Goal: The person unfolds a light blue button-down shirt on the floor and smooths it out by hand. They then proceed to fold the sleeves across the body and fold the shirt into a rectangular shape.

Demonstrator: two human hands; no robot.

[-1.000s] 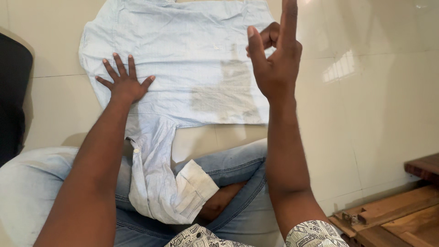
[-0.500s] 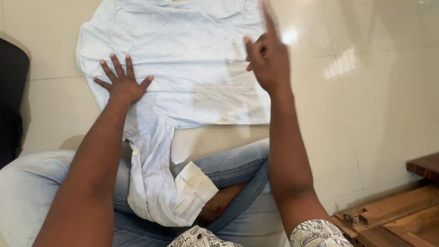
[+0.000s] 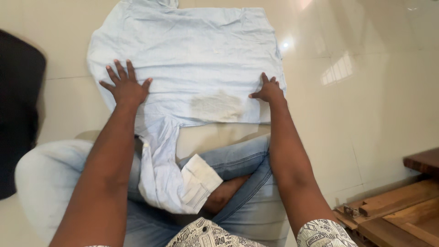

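- Left hand (image 3: pixel 125 87) pressed flat, fingers spread, gripping nothing, on the left side of the pale blue shirt (image 3: pixel 192 59).
- Right hand (image 3: pixel 269 91) open too, fingertips down on the shirt's right edge.
- Shirt spread flat on the cream tiled floor (image 3: pixel 366 100), one sleeve (image 3: pixel 171 176) trailing from it over the jeans-clad legs (image 3: pixel 242 201).
- Wooden frame (image 3: pixel 398 212) well right of the shirt; dark object (image 3: pixel 18 114) left of it.

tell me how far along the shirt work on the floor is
Done: the light blue shirt lies spread flat on the tiled floor. In hand: the left hand and the right hand both press flat on its lower part, fingers spread. Left: no fold shows yet, and one sleeve trails loose over the person's jeans.
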